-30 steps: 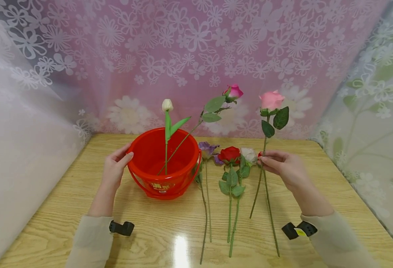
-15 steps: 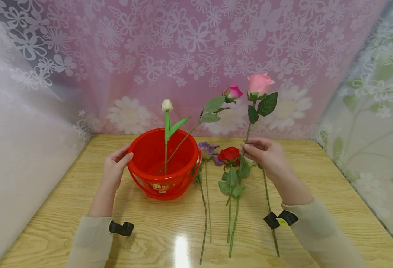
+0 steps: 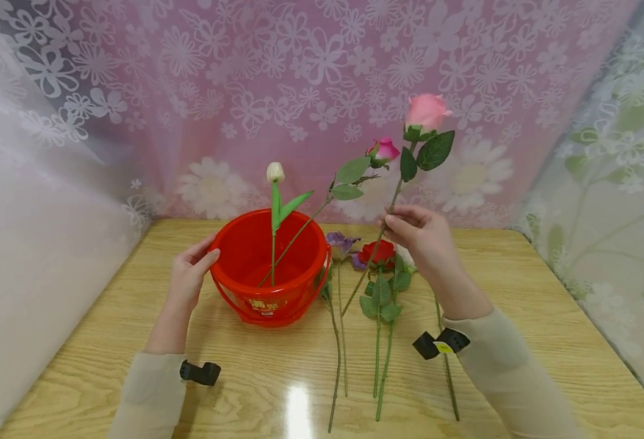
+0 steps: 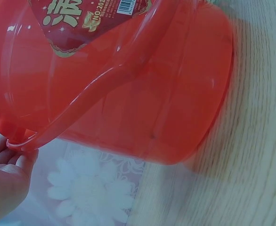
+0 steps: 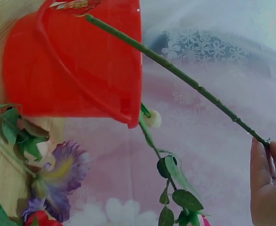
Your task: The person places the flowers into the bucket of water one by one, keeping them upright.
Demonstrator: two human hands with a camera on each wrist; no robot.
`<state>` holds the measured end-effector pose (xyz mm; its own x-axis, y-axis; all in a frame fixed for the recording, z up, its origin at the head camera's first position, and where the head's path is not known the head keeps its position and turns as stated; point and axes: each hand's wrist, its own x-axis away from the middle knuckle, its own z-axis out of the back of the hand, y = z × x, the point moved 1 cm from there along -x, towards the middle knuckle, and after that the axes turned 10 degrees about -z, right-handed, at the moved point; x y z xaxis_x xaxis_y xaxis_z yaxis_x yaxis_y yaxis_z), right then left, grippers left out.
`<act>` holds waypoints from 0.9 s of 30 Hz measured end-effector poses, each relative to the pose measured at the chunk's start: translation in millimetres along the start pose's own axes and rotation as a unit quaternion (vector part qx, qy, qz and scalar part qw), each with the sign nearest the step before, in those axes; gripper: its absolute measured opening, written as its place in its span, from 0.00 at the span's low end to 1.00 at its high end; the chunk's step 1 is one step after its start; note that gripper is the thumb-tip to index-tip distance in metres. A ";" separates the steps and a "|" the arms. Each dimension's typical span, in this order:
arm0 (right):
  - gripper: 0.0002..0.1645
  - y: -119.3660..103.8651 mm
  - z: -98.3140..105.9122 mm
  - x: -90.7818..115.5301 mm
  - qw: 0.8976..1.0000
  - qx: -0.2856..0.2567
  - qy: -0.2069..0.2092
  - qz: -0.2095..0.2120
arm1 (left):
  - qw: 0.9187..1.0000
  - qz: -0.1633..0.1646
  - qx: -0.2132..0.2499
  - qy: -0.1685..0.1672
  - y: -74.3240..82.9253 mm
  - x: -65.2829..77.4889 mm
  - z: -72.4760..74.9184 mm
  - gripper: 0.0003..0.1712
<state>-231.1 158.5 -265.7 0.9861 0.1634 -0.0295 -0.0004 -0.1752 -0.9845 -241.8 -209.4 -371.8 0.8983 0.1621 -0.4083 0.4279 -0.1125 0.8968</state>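
Observation:
My left hand (image 3: 187,277) grips the left rim of a red plastic bucket (image 3: 294,303), thumb outside near the handle's end. In the bucket lean a white tulip (image 3: 275,172) and a magenta rose (image 3: 386,149), the rose slanting out to the right. My right hand (image 3: 423,241) pinches the stem of a pale pink rose (image 3: 426,113) between thumb and fingers. Its bloom points up and its stem slopes down to the left, the cut end lower than the rim, right of the bucket. In the right wrist view the stem (image 5: 194,84) crosses in front of the bucket wall.
On the wooden table (image 3: 250,378), right of the bucket, lie a purple iris (image 3: 341,244), a red rose (image 3: 378,253) and a whitish flower (image 3: 407,259) partly behind my right hand. Another stem (image 3: 449,372) lies beneath my right forearm. A floral curtain (image 3: 322,91) hangs behind.
My right hand has lifted the pink rose off the table area at right and carried it left and up, its stem tilting. The left hand stays on the bucket rim.

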 end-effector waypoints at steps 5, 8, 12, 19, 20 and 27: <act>0.10 -7.6 -9.0 -5.4 0.999 -0.050 0.001 0.012 | 1.000 0.001 -0.002 -0.003 -0.2 -0.8 0.0 0.27; 0.06 -12.8 -14.4 -8.8 0.996 -0.087 -0.002 0.024 | 1.000 0.004 -0.003 -0.003 -0.2 -1.2 0.0 0.28; 0.05 -18.9 -21.5 -14.1 0.990 -0.133 -0.007 0.041 | 1.000 0.008 -0.006 -0.002 -0.2 -1.4 0.1 0.28; 0.05 -21.2 -32.1 -22.7 0.983 -0.170 -0.004 0.066 | 1.000 0.003 -0.009 0.001 1.0 -1.6 -0.9 0.27; 0.05 -20.4 -33.5 -23.8 0.982 -0.175 -0.006 0.069 | 1.000 0.002 -0.008 0.001 1.3 -1.5 -1.2 0.27; 0.06 -13.4 -41.7 -31.4 0.979 -0.192 0.005 0.073 | 1.000 0.010 -0.011 -0.002 2.7 -0.6 -1.4 0.27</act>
<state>-255.1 115.2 -244.3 0.9819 0.0997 -0.1612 -0.0812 -0.5474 -0.8329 -241.3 -208.4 -368.9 0.9067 0.1563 -0.3918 0.4086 -0.0946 0.9078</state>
